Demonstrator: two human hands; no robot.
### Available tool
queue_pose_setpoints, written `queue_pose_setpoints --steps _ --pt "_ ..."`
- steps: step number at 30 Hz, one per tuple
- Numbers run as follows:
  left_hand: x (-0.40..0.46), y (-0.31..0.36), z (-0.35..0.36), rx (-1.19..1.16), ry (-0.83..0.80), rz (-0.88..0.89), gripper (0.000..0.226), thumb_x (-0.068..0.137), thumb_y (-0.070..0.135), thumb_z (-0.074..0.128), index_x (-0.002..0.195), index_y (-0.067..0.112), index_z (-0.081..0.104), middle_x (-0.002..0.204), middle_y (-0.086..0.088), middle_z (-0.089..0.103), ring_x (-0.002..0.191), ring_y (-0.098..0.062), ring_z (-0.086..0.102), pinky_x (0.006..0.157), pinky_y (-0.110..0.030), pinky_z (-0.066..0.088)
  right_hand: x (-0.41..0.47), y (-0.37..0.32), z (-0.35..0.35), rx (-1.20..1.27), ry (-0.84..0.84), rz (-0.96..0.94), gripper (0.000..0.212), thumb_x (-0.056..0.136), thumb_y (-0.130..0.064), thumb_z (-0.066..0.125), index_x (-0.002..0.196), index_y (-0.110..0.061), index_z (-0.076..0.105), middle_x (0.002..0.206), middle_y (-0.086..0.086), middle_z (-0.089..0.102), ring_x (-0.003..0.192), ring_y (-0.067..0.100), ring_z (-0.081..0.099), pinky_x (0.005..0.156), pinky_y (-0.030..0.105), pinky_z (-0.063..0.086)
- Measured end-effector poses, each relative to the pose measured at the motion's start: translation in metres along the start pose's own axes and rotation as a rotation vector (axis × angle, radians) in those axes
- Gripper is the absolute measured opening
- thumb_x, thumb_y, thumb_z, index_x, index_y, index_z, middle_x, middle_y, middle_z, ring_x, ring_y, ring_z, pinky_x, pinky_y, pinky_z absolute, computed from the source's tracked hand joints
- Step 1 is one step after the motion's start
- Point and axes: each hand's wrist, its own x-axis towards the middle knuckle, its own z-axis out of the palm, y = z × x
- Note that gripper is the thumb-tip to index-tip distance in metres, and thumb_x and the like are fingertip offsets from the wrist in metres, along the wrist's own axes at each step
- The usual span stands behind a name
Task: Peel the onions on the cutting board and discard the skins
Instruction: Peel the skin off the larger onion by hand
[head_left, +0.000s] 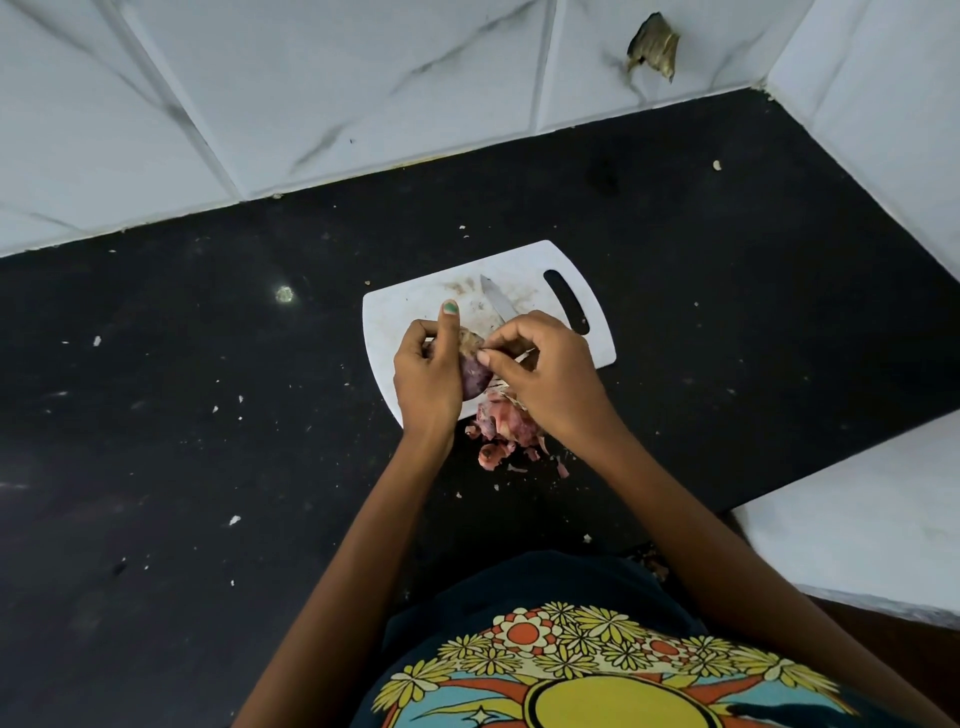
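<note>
Purple onion (474, 382) sits in left hand (427, 370), fingers curled round it, over near edge of white cutting board (415, 306). Right hand (545, 371), touching from the right, pinches papery skin (470, 343) at the onion's far end. Peeled skins pile (506, 431) lies just below, toward the body.

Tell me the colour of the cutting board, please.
White, with some brownish smears; the cutting board shows in the head view.

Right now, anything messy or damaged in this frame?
Yes. Pink onion skins spill off the white plastic cutting board onto the black stone counter, scraps scattered around. The white marble wall tile has a broken hole.
</note>
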Motion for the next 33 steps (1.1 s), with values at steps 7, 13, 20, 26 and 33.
queue_pose_setpoints --steps 7,13,20,26,33 --pt "-0.001 0.006 0.001 -0.162 -0.082 -0.186 0.042 0.096 0.047 0.047 0.085 0.01 0.065 0.076 -0.002 0.066 0.069 -0.011 0.065 0.071 -0.029 0.055 0.003 0.015 -0.003 0.017 -0.018 0.23 0.003 0.094 -0.012 0.055 0.095 -0.014 0.058 0.081 -0.011 0.056 0.074 0.0 0.055 0.068 0.01 0.045" --pt "0.0 0.003 0.003 -0.169 -0.074 -0.234 0.038 0.095 0.048 0.048 0.08 0.017 0.065 0.081 -0.003 0.067 0.077 -0.015 0.067 0.077 -0.035 0.057 0.0 0.028 -0.006 -0.081 -0.115 0.244 0.023 0.095 -0.02 0.055 0.085 -0.003 0.066 0.066 0.0 0.06 0.057 0.007 0.053 0.054 0.017 0.041" --pt "0.0 0.0 0.001 -0.113 -0.006 -0.166 0.038 0.095 0.043 0.051 0.092 0.007 0.06 0.079 -0.007 0.062 0.066 -0.01 0.062 0.063 -0.029 0.056 0.001 0.004 -0.006 0.14 -0.063 0.1 0.014 0.087 -0.018 0.067 0.099 -0.011 0.067 0.091 -0.005 0.066 0.078 0.004 0.063 0.066 0.013 0.051" --pt "-0.003 0.004 0.001 -0.106 0.03 -0.128 0.036 0.096 0.038 0.053 0.095 0.002 0.058 0.069 -0.007 0.051 0.061 -0.016 0.051 0.056 -0.025 0.051 0.003 0.003 0.004 0.07 -0.04 0.046 0.006 0.085 -0.011 0.068 0.09 -0.008 0.066 0.084 -0.004 0.062 0.073 -0.004 0.058 0.065 0.007 0.045" --pt "0.002 0.003 -0.003 -0.175 -0.063 -0.296 0.041 0.094 0.051 0.049 0.086 0.014 0.065 0.085 -0.01 0.068 0.076 -0.019 0.067 0.067 -0.031 0.057 0.004 0.014 0.005 0.128 -0.018 0.266 0.004 0.095 -0.017 0.054 0.097 -0.014 0.057 0.085 -0.008 0.06 0.081 0.012 0.062 0.077 0.027 0.054"
